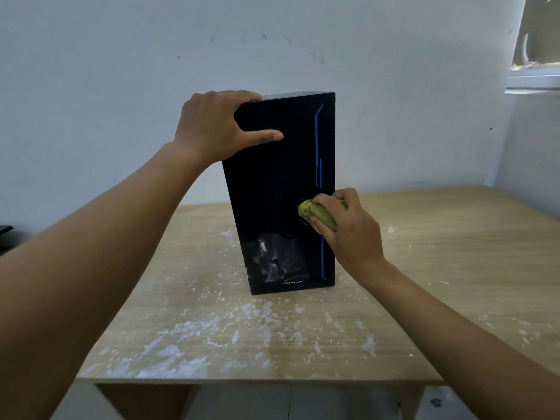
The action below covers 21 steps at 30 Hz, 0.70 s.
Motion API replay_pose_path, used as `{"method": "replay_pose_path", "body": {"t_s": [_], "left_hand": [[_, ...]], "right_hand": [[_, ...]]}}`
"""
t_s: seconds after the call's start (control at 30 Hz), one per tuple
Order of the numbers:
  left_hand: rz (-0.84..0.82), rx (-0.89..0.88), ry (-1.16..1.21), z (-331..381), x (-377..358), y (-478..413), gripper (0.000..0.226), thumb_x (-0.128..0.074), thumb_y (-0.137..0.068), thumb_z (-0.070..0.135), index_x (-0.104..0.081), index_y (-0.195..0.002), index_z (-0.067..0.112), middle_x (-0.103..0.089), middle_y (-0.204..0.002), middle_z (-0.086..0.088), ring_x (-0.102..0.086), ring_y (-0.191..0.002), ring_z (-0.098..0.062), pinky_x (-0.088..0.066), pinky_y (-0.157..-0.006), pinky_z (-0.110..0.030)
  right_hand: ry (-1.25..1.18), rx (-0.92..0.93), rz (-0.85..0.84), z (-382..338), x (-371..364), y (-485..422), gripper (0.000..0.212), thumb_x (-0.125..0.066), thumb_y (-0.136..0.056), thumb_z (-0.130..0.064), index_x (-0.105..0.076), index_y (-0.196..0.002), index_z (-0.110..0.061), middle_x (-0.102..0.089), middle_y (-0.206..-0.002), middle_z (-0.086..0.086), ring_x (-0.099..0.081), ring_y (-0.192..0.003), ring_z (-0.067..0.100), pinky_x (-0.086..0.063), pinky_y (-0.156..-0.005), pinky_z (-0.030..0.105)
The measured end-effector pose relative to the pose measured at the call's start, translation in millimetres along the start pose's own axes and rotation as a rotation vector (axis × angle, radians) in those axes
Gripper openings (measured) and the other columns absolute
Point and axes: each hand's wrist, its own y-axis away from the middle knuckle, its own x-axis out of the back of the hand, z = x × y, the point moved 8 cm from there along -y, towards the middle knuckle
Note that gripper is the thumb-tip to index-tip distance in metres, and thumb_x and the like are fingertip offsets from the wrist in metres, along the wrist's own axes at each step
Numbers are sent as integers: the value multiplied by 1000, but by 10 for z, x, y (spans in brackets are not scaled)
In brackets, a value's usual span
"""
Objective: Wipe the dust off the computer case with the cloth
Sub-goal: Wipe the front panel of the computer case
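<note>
A black computer case point(281, 183) with a thin blue stripe down its right side stands upright on the wooden table point(439, 268), its front panel facing me. My left hand point(218, 125) grips the case's top left corner, thumb lying across the front. My right hand point(348, 228) holds a bunched yellow-green cloth point(315, 212) pressed against the front panel, right of centre at mid height. A patch of white dust point(272, 259) covers the lower part of the panel, below the cloth.
White dust and smears point(194, 328) lie scattered on the tabletop in front of and beside the case. A white wall point(121, 86) rises just behind the table. A window ledge point(533, 83) is at the upper right. A dark object point(4, 230) sits at the left edge.
</note>
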Motion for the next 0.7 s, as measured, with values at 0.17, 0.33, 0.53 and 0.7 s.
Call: {"method": "replay_pose_path", "body": {"t_s": [0.17, 0.33, 0.53, 0.7], "left_hand": [[1, 7, 12, -13, -11, -3, 94, -44, -60, 91, -63, -127, 28, -69, -121, 6, -64, -110, -23, -43, -95, -39], [-8, 12, 28, -18, -10, 6, 89, -52, -62, 89, -63, -127, 28, -68, -123, 7, -62, -113, -21, -42, -97, -38], [-14, 17, 30, -27, -21, -2, 85, -58, -65, 85, -61, -129, 29, -66, -127, 8, -60, -118, -20, -40, -101, -39], [-28, 44, 21, -34, -26, -3, 96, -44, -58, 93, -61, -129, 31, -66, -126, 9, -62, -115, -20, -41, -99, -39]], "right_hand": [[21, 11, -83, 47, -191, 401, 25, -56, -88, -39, -62, -104, -20, -53, -97, 4, -54, -58, 17, -49, -41, 26], [109, 40, -151, 62, -380, 712, 21, -72, -83, -30, -65, -100, -19, -54, -91, 4, -51, -55, 15, -42, -40, 22], [140, 87, -194, 69, -428, 771, 29, -82, -74, -26, -67, -99, -19, -56, -89, 3, -52, -55, 16, -37, -45, 21], [71, 53, -158, 13, -280, 499, 19, -68, -86, -35, -67, -98, -21, -54, -93, 3, -51, -57, 16, -46, -43, 26]]}}
